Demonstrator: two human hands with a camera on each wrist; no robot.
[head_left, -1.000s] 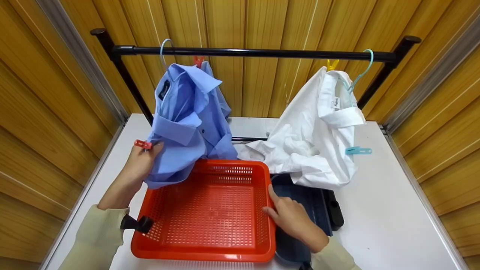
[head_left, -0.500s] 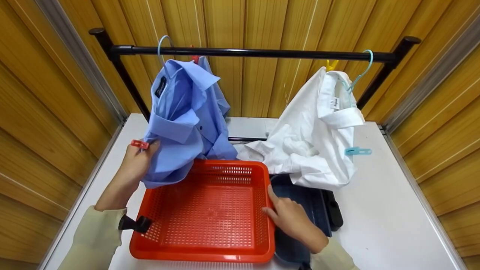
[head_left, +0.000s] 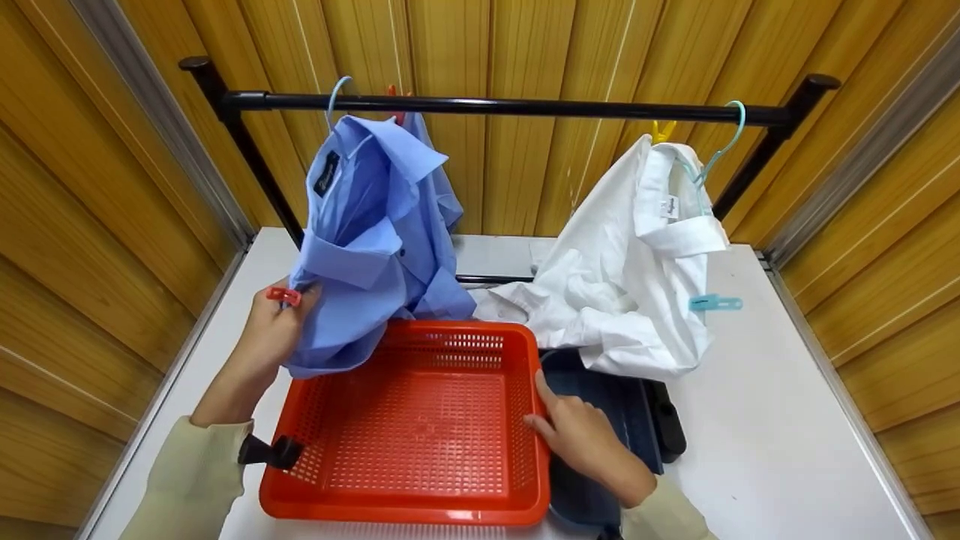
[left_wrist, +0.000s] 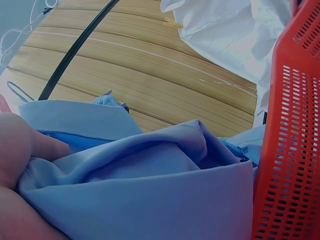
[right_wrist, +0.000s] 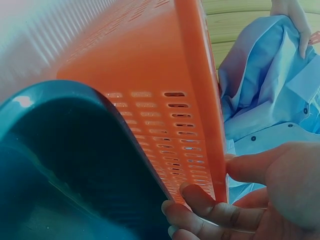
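In the head view my left hand (head_left: 270,326) grips the near side of a light blue collared shirt (head_left: 360,300), its fingers partly hidden by cloth. A red clothespin (head_left: 283,295) sits at that spot, above the thumb. The shirt hangs from a pale blue hanger (head_left: 334,97). My right hand (head_left: 585,439) holds the right rim of an orange-red perforated basket (head_left: 420,514). The right wrist view shows the thumb (right_wrist: 252,165) on the rim's inner side and fingers (right_wrist: 200,215) on its outer side. Bunched shirt cloth (left_wrist: 150,205) fills the left wrist view.
A black clothes rail (head_left: 525,106) crosses the back. At right a white shirt (head_left: 645,322) hangs on a mint hanger (head_left: 724,146), with a blue clothespin (head_left: 715,302) and a yellow clothespin (head_left: 663,132). A dark blue tub (head_left: 592,506) stands right of the basket. Wood-patterned walls enclose the white table (head_left: 780,420).
The hanger hook and blue shirt shifted slightly left, then back right, with my left hand still gripping the cloth. My right hand and the basket stay nearly in place.
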